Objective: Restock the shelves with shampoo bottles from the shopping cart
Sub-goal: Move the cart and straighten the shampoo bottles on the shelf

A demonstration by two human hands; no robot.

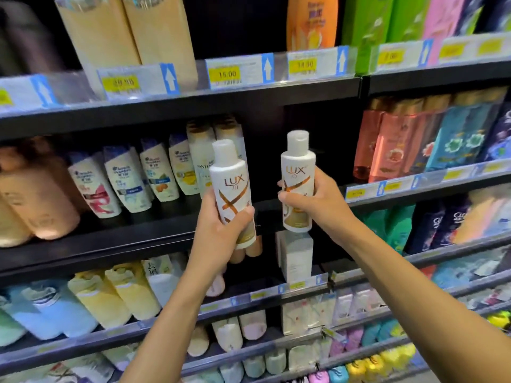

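1. Holding two white shampoo bottles upright, caps up and labels readable, in front of the middle shelf [124, 233].
2. Gripping the left Lux bottle [231, 189] round its lower half with the curled fingers of the left hand [218, 233], and gripping the right Lux bottle [297, 175] round its middle with the curled fingers and thumb of the right hand [315, 200].
3. Aim for the dark gap [265, 161] just right of the Pantene bottles [200, 161]; seemingly the one open slot at this level.
4. Place one at a time, probably the left Lux bottle first, being nearer the gap's inner edge; keep the other well apart meanwhile.
5. Lift the base over the shelf lip, set it flat on the board, then slide it back.
6. Keep the label facing out and the bottle upright.
7. Loosen the grip only once it stands alone; watch for brushing the Pantene bottles, likely to topple.
8. Cannot see the shopping cart from here.
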